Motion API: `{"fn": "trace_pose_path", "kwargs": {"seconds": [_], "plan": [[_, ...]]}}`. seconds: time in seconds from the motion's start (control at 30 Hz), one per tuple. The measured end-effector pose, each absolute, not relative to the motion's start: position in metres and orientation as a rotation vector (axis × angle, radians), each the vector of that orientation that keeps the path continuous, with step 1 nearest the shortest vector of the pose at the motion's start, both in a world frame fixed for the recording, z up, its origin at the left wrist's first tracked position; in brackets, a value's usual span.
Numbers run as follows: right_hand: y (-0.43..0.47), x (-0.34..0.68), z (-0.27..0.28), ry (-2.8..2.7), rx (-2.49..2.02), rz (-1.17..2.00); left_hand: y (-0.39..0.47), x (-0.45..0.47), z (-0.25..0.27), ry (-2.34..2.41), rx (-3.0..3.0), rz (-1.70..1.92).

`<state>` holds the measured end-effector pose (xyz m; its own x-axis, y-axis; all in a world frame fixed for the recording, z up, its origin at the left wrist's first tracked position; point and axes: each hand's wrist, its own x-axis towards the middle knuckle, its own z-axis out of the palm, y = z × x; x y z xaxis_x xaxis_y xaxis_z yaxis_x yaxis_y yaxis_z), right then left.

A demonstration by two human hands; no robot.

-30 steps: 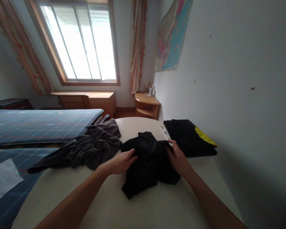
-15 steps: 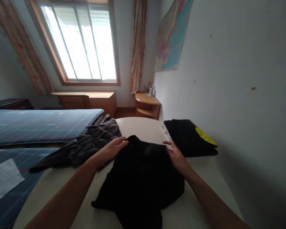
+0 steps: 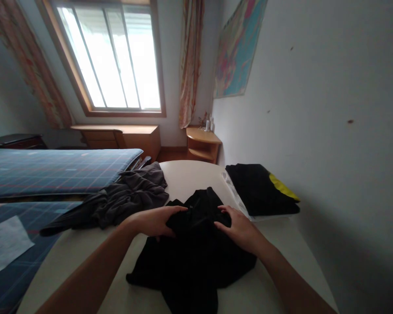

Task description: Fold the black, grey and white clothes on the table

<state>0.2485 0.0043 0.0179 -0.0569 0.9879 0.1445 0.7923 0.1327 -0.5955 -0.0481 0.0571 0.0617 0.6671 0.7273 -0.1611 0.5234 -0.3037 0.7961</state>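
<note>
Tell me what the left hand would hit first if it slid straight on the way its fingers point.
Probably the right hand: the left hand points rightward across the bunched black garment, though depth is unclear.

My black garment runs off the bottom edge, so its lower end is cut off. Under its folds my left hand and right hand hide their fingertips; I can't tell each grip's closure. Beyond the garment, small items on the corner shelf are too tiny to identify.
</note>
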Motion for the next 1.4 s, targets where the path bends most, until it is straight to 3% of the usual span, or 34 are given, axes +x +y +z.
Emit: {"fn": "trace_pose_path", "kwargs": {"seconds": [0.07, 0.17, 0.27, 0.37, 0.47, 0.6, 0.7, 0.87, 1.1, 1.17, 1.27, 1.4], "plan": [[0.006, 0.251, 0.017, -1.946, -1.728, 0.543, 0.066, -0.052, 0.066, 0.993, 1.995, 0.402], [0.012, 0.256, 0.016, -1.899, -1.685, 0.614, 0.088, -0.06, 0.069, 1.215, 1.905, 0.995], [0.02, 0.259, 0.017, -1.68, -1.592, 0.489, 0.105, -0.067, 0.063, 1.461, 1.739, 1.291], [0.026, 0.262, 0.019, -1.537, -1.543, 0.306, 0.103, -0.07, 0.055, 1.536, 1.961, 1.139], [0.023, 0.262, 0.022, -1.554, -1.577, 0.233, 0.083, -0.065, 0.056, 1.497, 2.257, 0.747], [0.008, 0.255, 0.025, -1.707, -1.766, 0.261, 0.055, -0.053, 0.062, 1.457, 2.429, 0.165], [-0.001, 0.248, 0.022, -1.855, -1.842, 0.327, 0.047, -0.043, 0.058, 1.458, 2.457, -0.032], [0.001, 0.245, 0.017, -1.991, -1.741, 0.476, 0.052, -0.034, 0.055, 1.482, 2.442, 0.08], [0.016, 0.254, 0.026, -1.517, -1.518, 0.389, 0.077, -0.055, 0.082, 1.847, 2.124, 1.089], [0.018, 0.255, 0.025, -1.448, -1.454, 0.372, 0.083, -0.06, 0.08, 1.886, 2.086, 1.211], [0.018, 0.253, 0.022, -1.521, -1.405, 0.318, 0.085, -0.06, 0.068, 1.843, 2.122, 1.062], [0.006, 0.244, 0.031, -1.887, -1.394, 0.28, 0.072, -0.051, 0.058, 1.838, 2.241, 0.542]]}}
